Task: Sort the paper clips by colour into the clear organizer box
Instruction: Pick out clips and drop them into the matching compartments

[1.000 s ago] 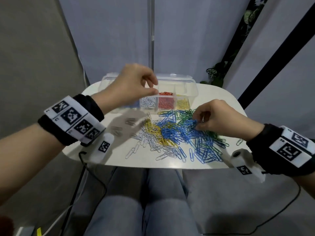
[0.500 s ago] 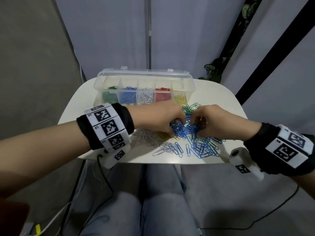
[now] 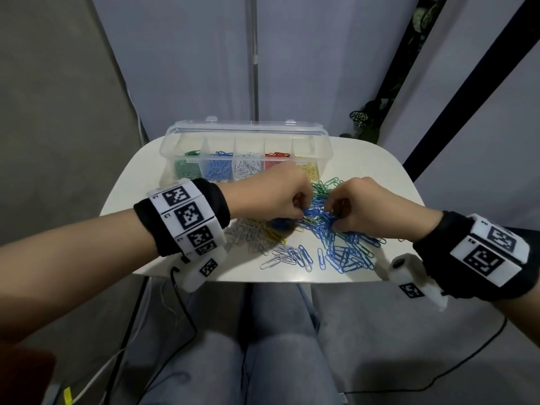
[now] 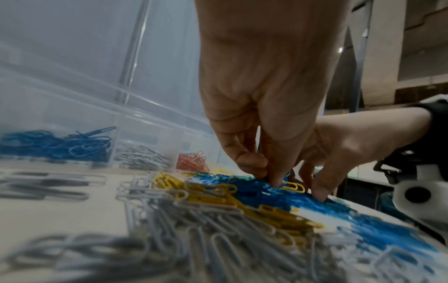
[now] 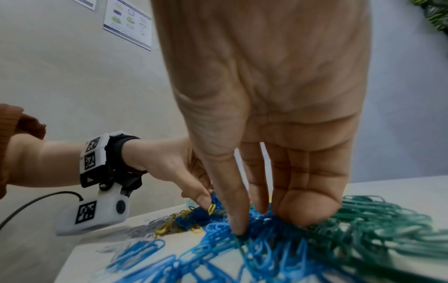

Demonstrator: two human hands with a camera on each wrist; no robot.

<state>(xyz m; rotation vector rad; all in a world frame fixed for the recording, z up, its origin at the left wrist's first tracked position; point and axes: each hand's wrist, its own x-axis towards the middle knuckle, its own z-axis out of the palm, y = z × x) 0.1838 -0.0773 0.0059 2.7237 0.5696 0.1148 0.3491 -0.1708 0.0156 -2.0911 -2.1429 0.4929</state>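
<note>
- Nearest, at 6 o'clock, the person's knees in grey trousers sit under the white bench (image 3: 362,159); cables hang beside them
- On the bench's near half lies the loose pile of paper clips (image 3: 336,244): grey ones toward 8 o'clock, yellow beside them, blue in the middle and toward 5 o'clock, green at about 1 o'clock of the pile
- The left hand (image 3: 271,197) comes in from 9 o'clock; its fingers (image 4: 274,178) are curled down and pinch into the blue clips (image 4: 261,193); how many they have hold of cannot be told
- The right hand (image 3: 371,209) comes in from 3 o'clock, nearly touching the left; its fingers (image 5: 236,220) are only slightly bent and press their tips into the blue clips, green clips (image 5: 378,220) just beside them; whether it grips any cannot be told
- Farthest, at 12 o'clock, the clear organizer box (image 3: 248,133) stands open; its compartments hold green, blue, white, red and yellow clips, left to right
- The step in hand looks like gathering a bunch of blue clips; next they likely need lifting free of stray yellow and green ones, then carrying to the blue compartment, second from the left
</note>
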